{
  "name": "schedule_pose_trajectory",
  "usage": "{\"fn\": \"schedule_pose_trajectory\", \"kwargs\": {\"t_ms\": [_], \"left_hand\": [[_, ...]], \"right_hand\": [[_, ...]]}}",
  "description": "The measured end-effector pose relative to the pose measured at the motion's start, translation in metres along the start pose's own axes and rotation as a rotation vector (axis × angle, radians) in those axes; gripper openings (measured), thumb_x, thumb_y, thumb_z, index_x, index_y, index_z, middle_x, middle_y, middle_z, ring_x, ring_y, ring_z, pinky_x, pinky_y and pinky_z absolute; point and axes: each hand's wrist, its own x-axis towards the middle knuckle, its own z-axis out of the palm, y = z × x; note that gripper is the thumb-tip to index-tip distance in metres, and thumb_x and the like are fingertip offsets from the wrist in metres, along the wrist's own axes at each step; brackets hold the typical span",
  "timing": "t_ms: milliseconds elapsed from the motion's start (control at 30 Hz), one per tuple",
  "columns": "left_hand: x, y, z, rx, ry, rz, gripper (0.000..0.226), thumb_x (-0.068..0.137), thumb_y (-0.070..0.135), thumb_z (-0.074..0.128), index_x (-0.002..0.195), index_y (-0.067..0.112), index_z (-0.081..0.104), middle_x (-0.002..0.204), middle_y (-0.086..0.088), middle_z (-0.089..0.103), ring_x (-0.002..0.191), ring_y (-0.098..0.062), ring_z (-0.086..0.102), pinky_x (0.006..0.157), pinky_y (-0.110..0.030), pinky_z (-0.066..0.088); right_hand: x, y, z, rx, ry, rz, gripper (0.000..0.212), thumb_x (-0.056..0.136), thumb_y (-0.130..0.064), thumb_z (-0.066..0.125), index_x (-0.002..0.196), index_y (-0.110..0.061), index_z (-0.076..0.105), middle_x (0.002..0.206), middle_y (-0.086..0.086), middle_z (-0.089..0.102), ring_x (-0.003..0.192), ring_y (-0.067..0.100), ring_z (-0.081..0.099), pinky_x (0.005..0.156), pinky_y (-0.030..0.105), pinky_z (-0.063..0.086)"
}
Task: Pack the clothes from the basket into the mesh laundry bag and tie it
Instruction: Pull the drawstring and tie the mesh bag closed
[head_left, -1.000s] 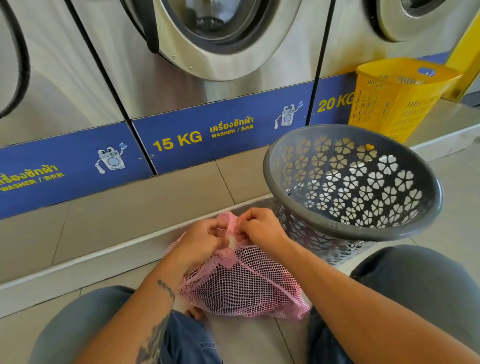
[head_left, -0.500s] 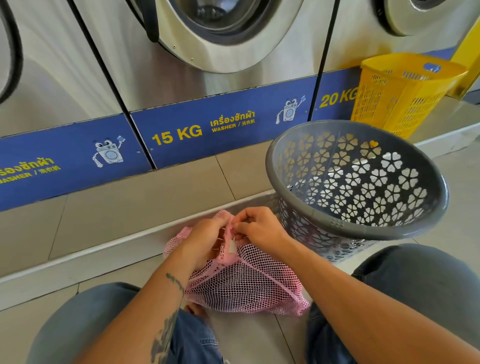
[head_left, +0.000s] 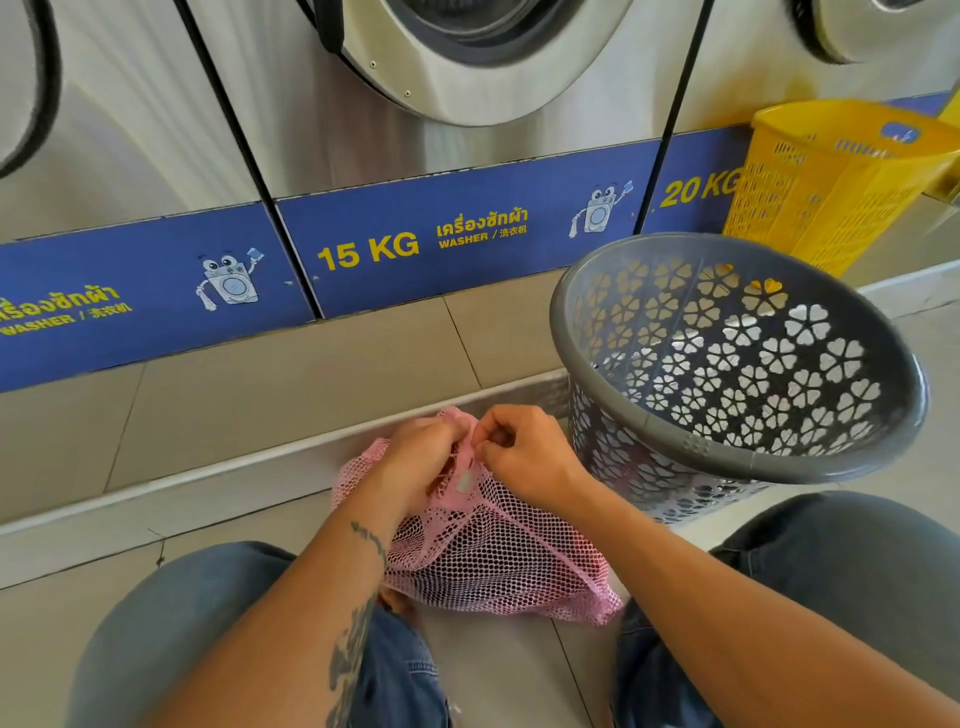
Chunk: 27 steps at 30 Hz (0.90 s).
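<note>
Washers (head_left: 415, 130) in brushed steel fill the back of the view, their blue base panels lettered in yellow, with "15 KG" on the middle one and "20 KG" on the one to the right. Below them runs a tiled step, then the tiled floor (head_left: 493, 670) where the person sits, knees in blue jeans spread to either side. A grey basket (head_left: 878, 415) with flower-shaped cut-outs stands on the floor at the right, tilted toward the camera, with no clothes visible inside it. Behind it, against the 20 KG washer, stands a yellow basket (head_left: 831, 192) with slotted walls. Between the knees lies the pink mesh laundry bag (head_left: 498, 561), just left of the grey basket, with dark fabric showing through its netting. Its gathered neck stands up toward the step. Both hands meet at that neck: the left hand (head_left: 415, 467) is clenched around the bunched mesh from the left, and the right hand (head_left: 524, 457) pinches the top of it with curled fingertips. A small pale tag (head_left: 464, 480) hangs just under the grip.
</note>
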Motion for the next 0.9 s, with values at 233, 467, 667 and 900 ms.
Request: {"fn": "schedule_pose_trajectory", "kwargs": {"t_ms": [233, 467, 667, 900], "left_hand": [[-0.004, -0.005, -0.002, 0.008, -0.254, 0.027, 0.045, 0.086, -0.007, 0.053, 0.123, 0.015, 0.065, 0.109, -0.017, 0.071, 0.088, -0.026, 0.065, 0.074, -0.037, 0.053], [-0.013, 0.001, -0.009, -0.077, -0.180, 0.035, 0.059, 0.082, -0.022, 0.055, 0.132, 0.009, 0.059, 0.098, -0.020, 0.069, 0.059, -0.017, 0.066, 0.053, -0.029, 0.053], [-0.025, 0.007, -0.008, -0.006, -0.178, 0.080, 0.049, 0.084, -0.019, 0.059, 0.125, 0.007, 0.063, 0.086, -0.012, 0.066, 0.046, -0.006, 0.061, 0.041, -0.019, 0.045], [-0.020, 0.004, -0.008, 0.179, -0.201, 0.151, 0.053, 0.079, -0.009, 0.070, 0.120, 0.024, 0.067, 0.115, -0.015, 0.067, 0.084, -0.023, 0.067, 0.059, -0.028, 0.052]], "right_hand": [[-0.008, -0.001, -0.002, 0.024, 0.194, 0.001, 0.016, 0.084, -0.002, 0.062, 0.080, -0.017, 0.068, 0.063, -0.011, 0.062, 0.053, 0.003, 0.055, 0.053, 0.019, 0.048], [-0.010, 0.000, -0.006, 0.039, 0.086, -0.023, 0.023, 0.086, -0.003, 0.063, 0.096, -0.016, 0.079, 0.087, -0.006, 0.075, 0.075, 0.001, 0.068, 0.072, 0.011, 0.055], [-0.008, 0.001, -0.015, -0.058, 0.003, -0.075, 0.024, 0.090, -0.004, 0.062, 0.100, -0.019, 0.079, 0.090, -0.002, 0.077, 0.081, 0.010, 0.070, 0.077, 0.025, 0.059], [-0.003, 0.010, -0.020, -0.163, -0.016, -0.154, 0.021, 0.083, -0.004, 0.065, 0.089, -0.022, 0.076, 0.069, -0.006, 0.069, 0.063, 0.007, 0.062, 0.060, 0.020, 0.050]]}}
